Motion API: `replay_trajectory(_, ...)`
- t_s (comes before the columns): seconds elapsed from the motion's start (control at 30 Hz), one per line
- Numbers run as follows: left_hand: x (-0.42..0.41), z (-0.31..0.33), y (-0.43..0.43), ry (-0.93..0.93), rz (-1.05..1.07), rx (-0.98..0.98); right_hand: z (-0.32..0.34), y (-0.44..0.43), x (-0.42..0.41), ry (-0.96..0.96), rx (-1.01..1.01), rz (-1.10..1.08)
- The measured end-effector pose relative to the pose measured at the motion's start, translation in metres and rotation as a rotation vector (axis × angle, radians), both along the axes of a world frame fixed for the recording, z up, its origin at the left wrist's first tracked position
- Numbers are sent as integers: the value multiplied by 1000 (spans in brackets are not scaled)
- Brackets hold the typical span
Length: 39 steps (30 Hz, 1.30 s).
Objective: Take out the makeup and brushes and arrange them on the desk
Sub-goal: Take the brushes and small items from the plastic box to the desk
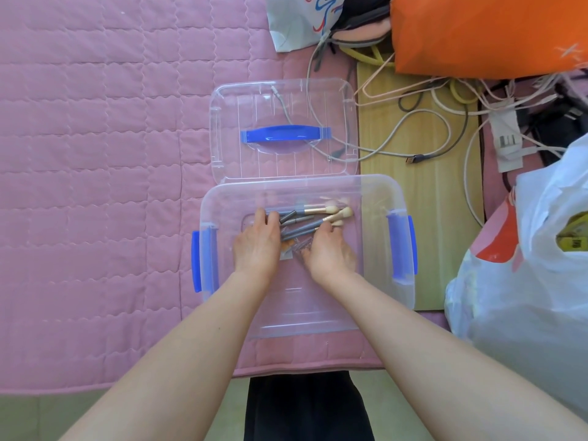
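Note:
A clear plastic box point(378, 198) with blue side latches stands open on the pink quilted cover. Inside it lie several makeup brushes point(313, 216) with grey handles and pale tips, bunched together. Both my hands are down in the box. My left hand point(256, 245) rests on the grey handle ends, fingers curled over them. My right hand point(329, 253) curls around the middle of the brushes, and a small clear makeup case point(300, 248) shows between the two hands. The box's clear lid point(280, 100) with a blue handle lies flat just beyond the box.
The pink quilted cover point(95, 186) stretches to the left. A wooden board point(423, 192) with tangled cables point(445, 122) lies to the right. An orange bag point(477, 33) sits at the back right, and white plastic bags point(547, 249) crowd the right edge.

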<state>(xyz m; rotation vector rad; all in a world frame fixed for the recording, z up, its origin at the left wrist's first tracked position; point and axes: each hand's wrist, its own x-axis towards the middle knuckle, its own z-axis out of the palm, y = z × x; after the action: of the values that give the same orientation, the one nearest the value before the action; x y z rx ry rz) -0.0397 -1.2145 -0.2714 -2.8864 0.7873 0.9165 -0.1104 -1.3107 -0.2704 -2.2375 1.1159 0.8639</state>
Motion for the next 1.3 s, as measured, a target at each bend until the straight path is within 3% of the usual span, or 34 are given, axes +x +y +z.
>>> replay_trajectory(0.33,2,-7,3,73,105,-3,-9,6,-3,19,-42,130)
replay_trajectory(0.77,5,-10,7,286,308,-55,-6,5,-6,-89,131,11)
replay_trajectory(1.07,8,-9,5,342,384,-52,-5,25,4,-45,70,76)
replay_trajectory(1.3,10,-4,5,402,394,-29,-6,29,13,-20,111,-70)
